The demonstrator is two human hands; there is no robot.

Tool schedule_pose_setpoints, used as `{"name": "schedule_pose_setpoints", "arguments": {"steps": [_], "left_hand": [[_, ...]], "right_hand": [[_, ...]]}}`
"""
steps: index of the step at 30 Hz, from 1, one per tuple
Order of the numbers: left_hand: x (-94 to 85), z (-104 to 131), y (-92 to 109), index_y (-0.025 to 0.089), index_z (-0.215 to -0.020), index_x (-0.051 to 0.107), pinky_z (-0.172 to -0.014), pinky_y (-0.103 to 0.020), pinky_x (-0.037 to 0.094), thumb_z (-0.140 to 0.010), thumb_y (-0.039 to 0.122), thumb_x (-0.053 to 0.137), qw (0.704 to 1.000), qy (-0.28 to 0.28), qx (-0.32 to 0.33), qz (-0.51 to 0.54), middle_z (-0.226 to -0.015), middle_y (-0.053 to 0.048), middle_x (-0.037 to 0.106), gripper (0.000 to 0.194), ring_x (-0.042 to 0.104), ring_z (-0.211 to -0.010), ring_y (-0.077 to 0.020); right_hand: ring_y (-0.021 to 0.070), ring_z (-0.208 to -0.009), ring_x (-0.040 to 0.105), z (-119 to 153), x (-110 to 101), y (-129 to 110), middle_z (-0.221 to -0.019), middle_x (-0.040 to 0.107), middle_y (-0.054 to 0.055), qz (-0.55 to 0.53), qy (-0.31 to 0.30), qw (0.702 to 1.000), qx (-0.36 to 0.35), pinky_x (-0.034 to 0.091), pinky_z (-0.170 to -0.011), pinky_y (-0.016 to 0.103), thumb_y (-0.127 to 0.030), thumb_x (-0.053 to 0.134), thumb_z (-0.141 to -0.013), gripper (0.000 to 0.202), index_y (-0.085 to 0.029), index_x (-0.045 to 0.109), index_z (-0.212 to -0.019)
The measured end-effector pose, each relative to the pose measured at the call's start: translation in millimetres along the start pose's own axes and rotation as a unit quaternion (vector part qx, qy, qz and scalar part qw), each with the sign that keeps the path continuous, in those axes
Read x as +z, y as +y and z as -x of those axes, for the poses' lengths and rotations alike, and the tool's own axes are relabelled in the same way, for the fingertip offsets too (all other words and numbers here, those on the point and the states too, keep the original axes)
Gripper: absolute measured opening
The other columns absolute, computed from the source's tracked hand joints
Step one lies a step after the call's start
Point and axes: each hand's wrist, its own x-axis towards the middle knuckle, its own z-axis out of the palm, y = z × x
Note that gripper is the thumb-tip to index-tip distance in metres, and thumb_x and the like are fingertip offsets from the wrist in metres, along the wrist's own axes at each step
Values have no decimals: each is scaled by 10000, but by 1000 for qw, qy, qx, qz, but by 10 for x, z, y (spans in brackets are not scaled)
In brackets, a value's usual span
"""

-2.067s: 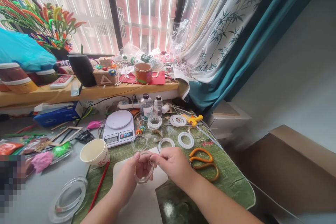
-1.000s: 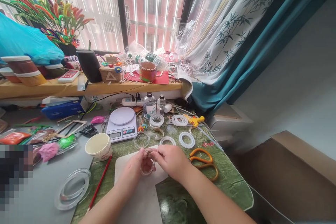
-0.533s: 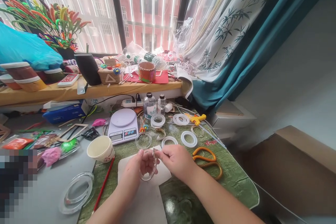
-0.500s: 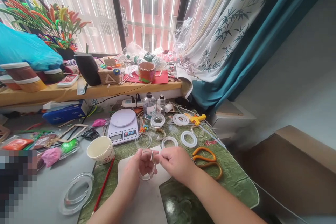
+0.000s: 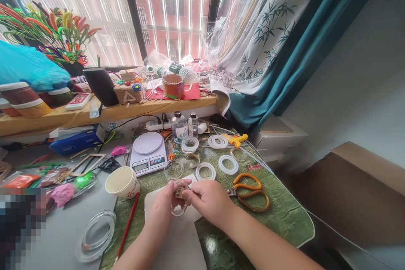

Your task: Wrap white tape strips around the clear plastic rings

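Note:
My left hand point(image 5: 160, 207) holds a clear bangle point(image 5: 179, 213) upright, its fingers curled round the left side. My right hand point(image 5: 211, 201) is closed, with thumb and fingertips pinching a small tan piece with dark printed letters point(image 5: 180, 193) against the upper part of the bangle. Whether that piece is paper or sandpaper I cannot tell. Beneath both hands lies a white sheet point(image 5: 172, 242). Orange-handled scissors point(image 5: 253, 193) rest right of my right hand. White ring moulds point(image 5: 205, 171) and another clear bangle point(image 5: 174, 169) lie just beyond my hands.
A kitchen scale point(image 5: 148, 154), paper cups point(image 5: 122, 182) and a red pencil-like stick point(image 5: 128, 225) stand or lie to the left. Further back are two bottles point(image 5: 180, 128) and a yellow tool point(image 5: 236, 140). Clear rings point(image 5: 95, 236) lie on the grey surface at lower left.
The tan lettered piece now shows inside the bangle, turned towards me. My right hand has shifted slightly, and the camera view has moved a little.

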Motion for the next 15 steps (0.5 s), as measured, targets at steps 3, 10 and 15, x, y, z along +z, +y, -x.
{"name": "schedule_pose_setpoints", "arguments": {"steps": [3, 10, 15], "left_hand": [[5, -13, 22, 121, -976, 789, -601, -282, 462, -853, 588, 654, 1000, -22, -13, -11, -783, -81, 733, 502, 615, -666, -195], [107, 27, 93, 152, -803, 760, -557, -284, 433, -813, 735, 601, 988, -106, -106, 20, -673, -61, 677, 604, 546, -548, -167], [148, 71, 121, 155, -728, 760, -556, -276, 403, -847, 753, 543, 980, -139, -138, 15, -627, -52, 641, 647, 515, -564, -165]], "right_hand": [[137, -561, 494, -47, -85, 51, -600, 624, 15, 64, 12, 996, -53, 239, -553, 293, -464, 484, -1039, 522, -190, 605, -612], [154, -596, 507, -149, -409, 126, -612, 615, 17, 122, -17, 976, -182, 275, -595, 302, -483, 417, -1069, 552, -208, 605, -629], [172, -604, 527, -163, -426, 49, -651, 656, 37, 210, -34, 948, -236, 262, -576, 322, -442, 467, -1057, 474, -207, 638, -681]]}}
